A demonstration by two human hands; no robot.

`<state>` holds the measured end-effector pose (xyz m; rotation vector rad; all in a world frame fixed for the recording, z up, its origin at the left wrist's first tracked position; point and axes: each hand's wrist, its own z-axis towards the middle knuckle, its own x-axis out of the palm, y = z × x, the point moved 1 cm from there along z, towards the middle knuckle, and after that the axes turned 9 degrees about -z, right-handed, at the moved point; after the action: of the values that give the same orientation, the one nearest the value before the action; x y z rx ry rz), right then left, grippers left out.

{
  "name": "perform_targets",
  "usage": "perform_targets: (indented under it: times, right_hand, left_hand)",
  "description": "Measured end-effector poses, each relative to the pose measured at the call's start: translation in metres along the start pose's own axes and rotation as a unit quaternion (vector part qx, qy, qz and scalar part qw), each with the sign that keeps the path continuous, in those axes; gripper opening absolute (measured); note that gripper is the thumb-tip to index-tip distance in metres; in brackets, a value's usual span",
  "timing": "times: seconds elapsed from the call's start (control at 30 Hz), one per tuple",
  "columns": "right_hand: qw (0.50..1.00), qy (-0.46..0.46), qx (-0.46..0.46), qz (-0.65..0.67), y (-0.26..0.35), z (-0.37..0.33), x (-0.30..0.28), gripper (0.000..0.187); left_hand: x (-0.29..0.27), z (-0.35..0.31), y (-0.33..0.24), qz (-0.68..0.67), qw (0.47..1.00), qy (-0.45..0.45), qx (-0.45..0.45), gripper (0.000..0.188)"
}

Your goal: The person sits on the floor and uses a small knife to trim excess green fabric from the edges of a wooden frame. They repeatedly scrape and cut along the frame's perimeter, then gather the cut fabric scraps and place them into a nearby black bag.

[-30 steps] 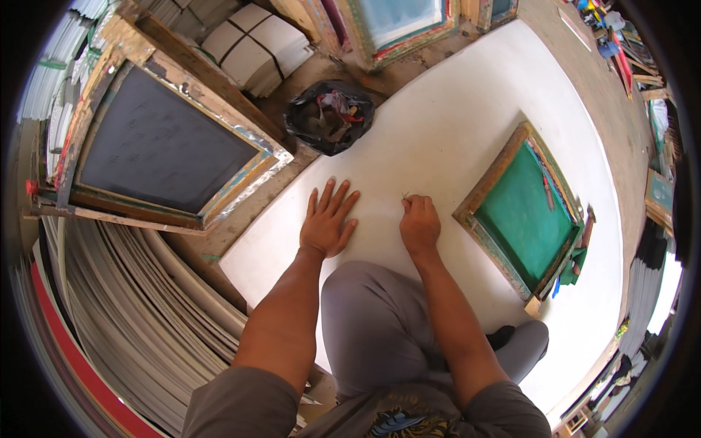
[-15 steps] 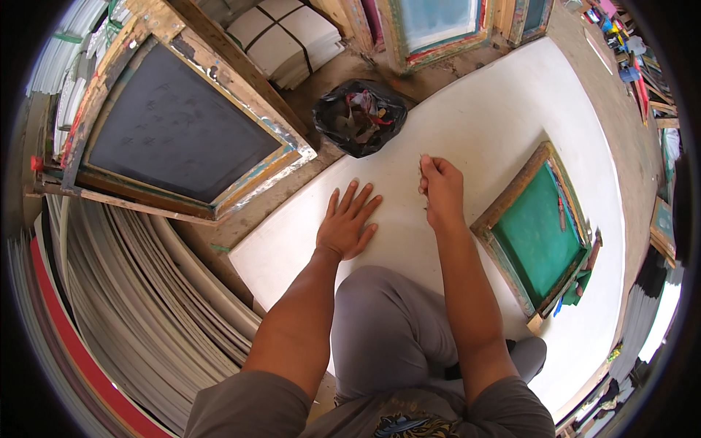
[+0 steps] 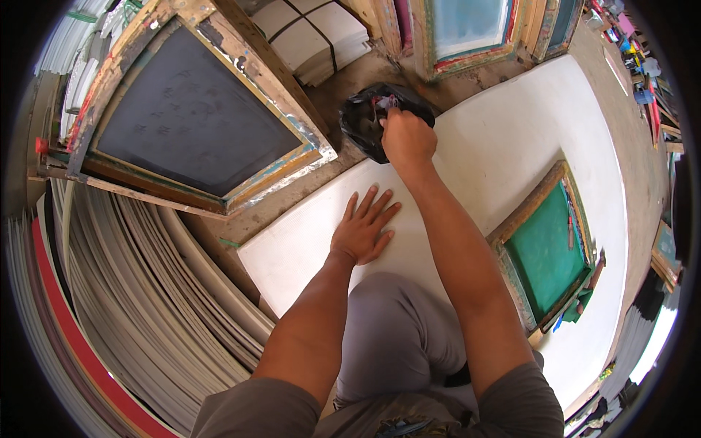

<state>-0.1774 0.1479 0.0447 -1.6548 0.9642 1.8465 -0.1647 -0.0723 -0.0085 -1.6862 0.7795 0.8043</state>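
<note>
My left hand (image 3: 363, 227) lies flat with its fingers spread on a large white board (image 3: 307, 255). Stretched out ahead, my right hand (image 3: 410, 136) is over the near right rim of a black plastic bag (image 3: 365, 139), its fingers curled closed. What is between those fingers, if anything, is hidden. Crumpled scraps, some reddish, show inside the open bag. To the right on the board rests a wooden-framed screen with green mesh (image 3: 546, 252); a thin tool lies along its far right side.
A dark-meshed wooden frame (image 3: 197, 113) leans at the left, above curved stacks of sheets (image 3: 153, 277). Behind the bag stand a strapped bundle of white sheets (image 3: 314, 33) and a blue-white screen frame (image 3: 471, 29). Clutter (image 3: 646, 80) lines the far right.
My right hand has moved forward and left, from above the board to the black bag. My left hand stays flat on the board. The view has shifted slightly.
</note>
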Motion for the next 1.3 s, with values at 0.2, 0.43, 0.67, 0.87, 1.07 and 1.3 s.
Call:
perform_targets:
  times: [0.2,0.43,0.67,0.87,1.07,1.3]
  right_hand:
    - [0.998,-0.003,-0.058,-0.015,-0.008,0.001,-0.002,0.013]
    - [0.971,-0.120,-0.119,0.166,-0.063,-0.064,-0.020,0.037]
    - [0.993,-0.071,-0.038,0.088,-0.146,-0.241,0.008,0.053]
    - [0.997,-0.007,-0.077,-0.027,-0.144,-0.286,0.011,0.059]
    - [0.997,0.003,-0.075,-0.035,-0.141,-0.253,0.008,0.059]
    - [0.996,-0.012,-0.078,-0.033,-0.145,-0.265,0.016,0.056]
  left_hand:
    - [0.000,0.001,-0.002,0.017,1.000,0.004,0.002,0.062]
    - [0.002,0.001,0.000,0.021,1.000,-0.017,0.008,0.062]
    - [-0.002,0.001,-0.006,0.052,0.999,0.007,-0.011,0.062]
    - [-0.003,0.002,-0.007,0.054,0.998,0.015,-0.018,0.062]
    - [-0.006,0.004,-0.010,0.058,0.998,0.014,-0.019,0.061]
    - [-0.002,0.000,-0.005,0.036,0.999,-0.003,-0.008,0.062]
